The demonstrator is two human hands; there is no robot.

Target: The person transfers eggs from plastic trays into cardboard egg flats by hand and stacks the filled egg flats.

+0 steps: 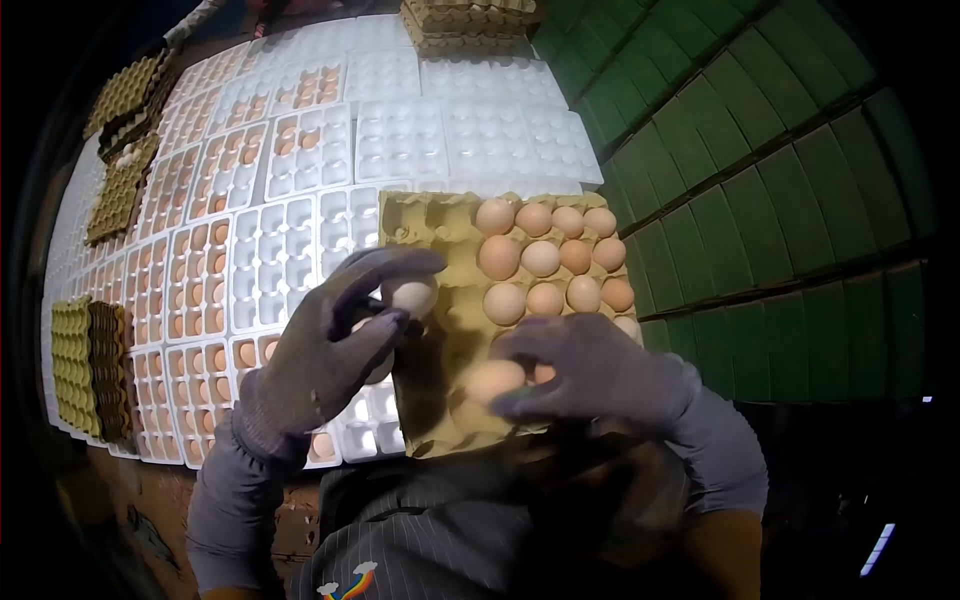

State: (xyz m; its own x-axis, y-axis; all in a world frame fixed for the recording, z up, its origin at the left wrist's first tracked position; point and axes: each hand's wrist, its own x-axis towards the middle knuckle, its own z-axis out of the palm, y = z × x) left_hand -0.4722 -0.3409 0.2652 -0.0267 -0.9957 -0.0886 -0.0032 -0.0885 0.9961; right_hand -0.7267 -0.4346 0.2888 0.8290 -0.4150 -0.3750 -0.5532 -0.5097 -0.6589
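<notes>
My left hand [325,345], in a grey glove, is closed with thumb and fingers around a pale egg [410,294] over the left edge of the cardboard egg tray [440,418]. Another pale egg shows partly beneath that thumb. My right hand [590,370], also gloved and slightly blurred, curls its fingers over a light brown egg [493,381] low over the same tray; a second egg is partly hidden under its fingers. Rows of brown eggs [541,258] sit in the tray's right half, while bare cups show on its left.
White plastic egg trays [272,262] cover the surface to the left and behind, several holding brown eggs. Stacked cardboard trays stand at far left [88,368] and at the back [470,28]. Green boxes [760,230] form a wall along the right.
</notes>
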